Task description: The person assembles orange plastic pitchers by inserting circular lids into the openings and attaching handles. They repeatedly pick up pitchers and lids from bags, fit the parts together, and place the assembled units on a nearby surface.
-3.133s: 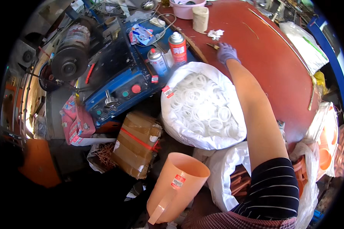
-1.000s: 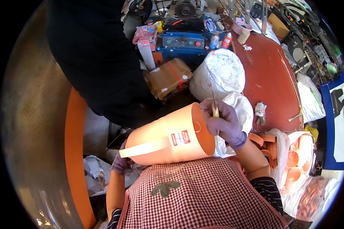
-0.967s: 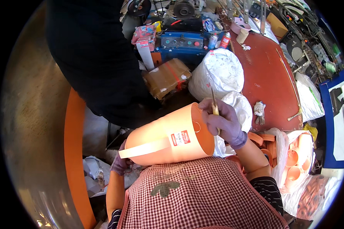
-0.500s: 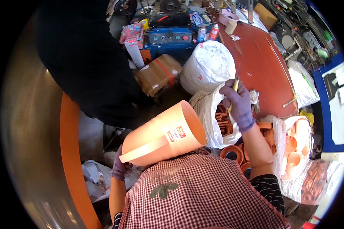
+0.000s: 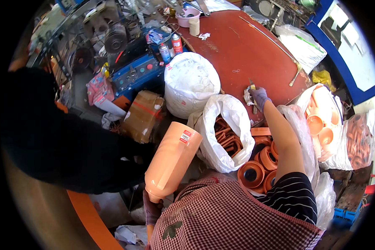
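My left hand [image 5: 152,209], in a purple glove, closes round the narrow lower end of a large orange plastic container [image 5: 171,160]. The container tilts up and to the right, and a red and white sticker shows near its wide rim. Over the edge of the red table [image 5: 233,54], my right hand [image 5: 261,98], also gloved, is closed on a small knife [image 5: 252,86] with a yellowish handle. Its fingers are partly hidden. White crumpled material [image 5: 248,96] lies right beside that hand.
A white sack [image 5: 225,162] of orange parts stands before me, with a fuller white sack [image 5: 191,106] behind it. Round orange pieces [image 5: 251,174] lie below my right arm. A person in black [image 5: 71,137] is at left, near a cardboard box [image 5: 142,116] and a blue control panel [image 5: 139,71].
My right hand has moved away from me to the table with the knife. The orange container has tipped more upright in my left hand, and the view has swung to the right.
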Motion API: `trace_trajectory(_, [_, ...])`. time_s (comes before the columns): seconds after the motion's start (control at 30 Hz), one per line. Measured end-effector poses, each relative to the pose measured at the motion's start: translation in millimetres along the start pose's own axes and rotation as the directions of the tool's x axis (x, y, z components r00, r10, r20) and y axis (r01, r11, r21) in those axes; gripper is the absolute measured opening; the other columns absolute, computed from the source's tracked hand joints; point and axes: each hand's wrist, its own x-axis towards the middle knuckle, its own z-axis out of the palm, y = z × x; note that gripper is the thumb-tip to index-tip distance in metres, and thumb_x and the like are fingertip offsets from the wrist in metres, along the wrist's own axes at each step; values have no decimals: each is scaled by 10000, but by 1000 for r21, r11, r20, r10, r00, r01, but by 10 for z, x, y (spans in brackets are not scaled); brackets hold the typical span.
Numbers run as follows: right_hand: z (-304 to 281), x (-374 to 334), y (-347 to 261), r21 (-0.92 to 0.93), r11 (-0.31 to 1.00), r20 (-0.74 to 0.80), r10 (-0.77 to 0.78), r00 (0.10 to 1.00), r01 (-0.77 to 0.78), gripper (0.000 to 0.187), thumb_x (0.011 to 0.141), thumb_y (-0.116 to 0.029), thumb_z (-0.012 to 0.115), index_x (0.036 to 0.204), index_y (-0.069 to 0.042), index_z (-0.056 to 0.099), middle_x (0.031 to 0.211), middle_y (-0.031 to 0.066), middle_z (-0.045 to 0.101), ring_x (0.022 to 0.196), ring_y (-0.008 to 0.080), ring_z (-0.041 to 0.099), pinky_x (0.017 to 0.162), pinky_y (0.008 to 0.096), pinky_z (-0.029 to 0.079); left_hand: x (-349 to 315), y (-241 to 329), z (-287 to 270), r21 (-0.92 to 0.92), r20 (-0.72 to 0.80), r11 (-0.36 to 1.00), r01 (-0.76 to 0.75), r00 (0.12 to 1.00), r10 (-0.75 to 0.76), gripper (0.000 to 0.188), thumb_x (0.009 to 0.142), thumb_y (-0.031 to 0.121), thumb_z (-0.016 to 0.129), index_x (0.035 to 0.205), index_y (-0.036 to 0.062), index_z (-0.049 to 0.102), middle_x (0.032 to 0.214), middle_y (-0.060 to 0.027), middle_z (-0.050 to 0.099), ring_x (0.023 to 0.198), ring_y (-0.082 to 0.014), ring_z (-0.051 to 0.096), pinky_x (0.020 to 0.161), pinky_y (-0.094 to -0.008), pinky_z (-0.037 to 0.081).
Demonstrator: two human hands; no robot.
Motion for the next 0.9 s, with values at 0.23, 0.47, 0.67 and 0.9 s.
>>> trace_trajectory(0.23, [498,474,711,-190,965,-95,-201,975,181,149,825,-115,657,956,-75,598,652,47,551,492,172,548,442,329,448,414,315,526,482,157,616,-623,754,638,322,925,68,575,1239,82,506,1061,-70,591,887,-196,605,671,-252,501])
trace_trajectory(0.47, [761,545,1146,233,972,-46,31,998,-20,346,848,-141,681,1153,6,607,762,60,627,509,140,568,442,275,439,853,1403,1208,-137,-174,783,-607,793,584,583,857,274,750,1251,77,368,1161,-115,507,1029,-212,556,731,-353,551])
trace_trajectory(0.67, [490,136,864,306,951,16,-57,998,49,247,839,-116,669,1051,-9,604,754,52,618,511,132,568,457,258,441,1661,2140,1685,-1,-358,526,-850,492,794,693,801,235,816,1269,57,337,1254,-107,442,1037,-207,535,728,-343,557])
trace_trajectory(0.9, [166,-281,821,361,930,-43,-58,997,70,100,842,-86,680,909,-81,605,705,-6,599,523,95,551,466,243,436,2445,2880,2305,-54,-421,374,-926,361,832,670,745,81,830,1237,12,380,1132,-122,511,910,-184,578,708,-285,522])
